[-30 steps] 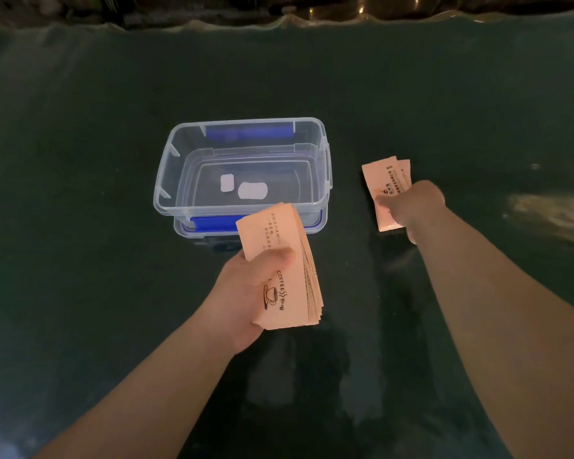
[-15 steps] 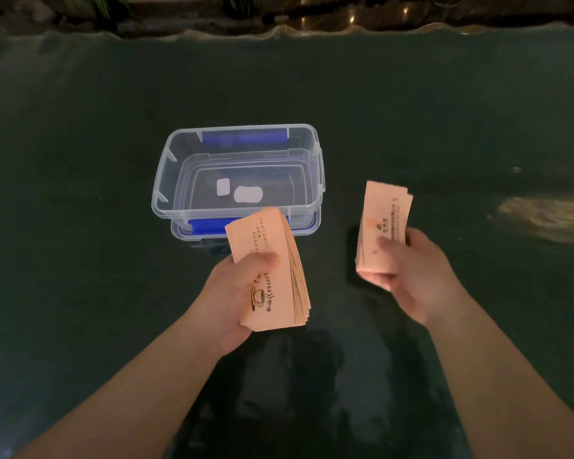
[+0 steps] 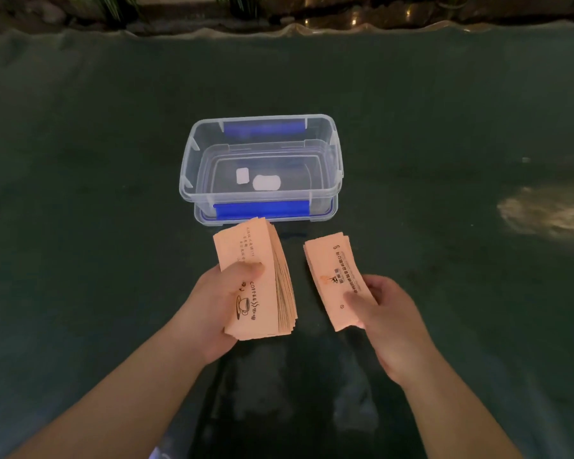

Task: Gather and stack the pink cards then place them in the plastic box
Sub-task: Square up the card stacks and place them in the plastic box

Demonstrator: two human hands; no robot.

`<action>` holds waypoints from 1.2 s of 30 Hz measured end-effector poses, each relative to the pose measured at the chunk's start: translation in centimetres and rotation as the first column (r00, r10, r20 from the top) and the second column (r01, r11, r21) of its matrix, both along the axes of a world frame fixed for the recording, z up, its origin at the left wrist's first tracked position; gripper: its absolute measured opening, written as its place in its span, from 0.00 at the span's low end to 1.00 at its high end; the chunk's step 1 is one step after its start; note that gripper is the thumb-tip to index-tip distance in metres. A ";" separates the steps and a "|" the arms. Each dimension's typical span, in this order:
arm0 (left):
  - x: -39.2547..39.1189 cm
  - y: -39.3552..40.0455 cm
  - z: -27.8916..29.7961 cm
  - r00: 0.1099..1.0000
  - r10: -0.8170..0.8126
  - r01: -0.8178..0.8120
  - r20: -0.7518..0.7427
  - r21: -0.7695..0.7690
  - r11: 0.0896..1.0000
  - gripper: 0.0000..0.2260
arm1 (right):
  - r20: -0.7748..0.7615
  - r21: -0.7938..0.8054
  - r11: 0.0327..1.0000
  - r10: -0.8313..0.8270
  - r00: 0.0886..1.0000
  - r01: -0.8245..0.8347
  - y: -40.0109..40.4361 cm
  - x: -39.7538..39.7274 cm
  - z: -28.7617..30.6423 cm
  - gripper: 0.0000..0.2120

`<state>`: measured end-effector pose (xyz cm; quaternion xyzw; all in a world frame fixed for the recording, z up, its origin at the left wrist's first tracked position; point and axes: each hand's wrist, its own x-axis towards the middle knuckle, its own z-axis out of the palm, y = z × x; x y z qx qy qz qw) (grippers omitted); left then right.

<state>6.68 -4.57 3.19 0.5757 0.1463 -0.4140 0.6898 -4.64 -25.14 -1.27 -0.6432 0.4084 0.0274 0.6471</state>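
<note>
Holding the thick stack of pink cards (image 3: 254, 279) in my left hand (image 3: 212, 303), thumb pressed across its face, I grip a thinner bundle (image 3: 333, 279) in my right hand (image 3: 383, 323). The two lie side by side, just apart, long axes roughly parallel, pointing toward the plastic box (image 3: 335, 180). The box sits open on the dark surface (image 3: 80, 193), straight ahead, slightly nearer the left hand.

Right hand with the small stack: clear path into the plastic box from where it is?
Probably yes. The plastic box sits open with no lid on top, and nothing lies between it and the right hand holding the small stack.
</note>
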 end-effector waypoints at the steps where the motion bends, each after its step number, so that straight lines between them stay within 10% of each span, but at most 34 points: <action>1: 0.0 0.2 0.2 1.000 -0.007 0.007 0.005 -0.005 1.000 0.24 | 0.000 -0.013 1.000 -0.003 1.000 0.003 -0.4 0.1 0.2 0.11; 6: 0.2 1.0 1.4 0.999 -0.024 0.025 0.048 -0.017 1.000 0.25 | 0.055 0.139 0.985 0.092 0.994 -0.099 -3.1 0.9 1.8 0.15; 18: 0.2 1.9 2.5 0.996 -0.084 0.082 0.044 0.033 0.996 0.26 | -0.116 -0.232 0.921 0.293 0.949 -0.312 -4.4 3.8 1.1 0.17; 29: -0.2 1.7 1.9 0.997 -0.080 0.079 0.014 0.078 0.994 0.28 | -0.435 -0.592 0.507 0.452 0.778 -0.626 -4.3 2.9 -0.8 0.17; 36: 0.1 0.6 1.6 0.996 -0.090 0.089 0.000 0.089 0.992 0.23 | -0.510 -0.606 0.219 0.631 0.584 -0.765 -4.1 3.4 -0.6 0.48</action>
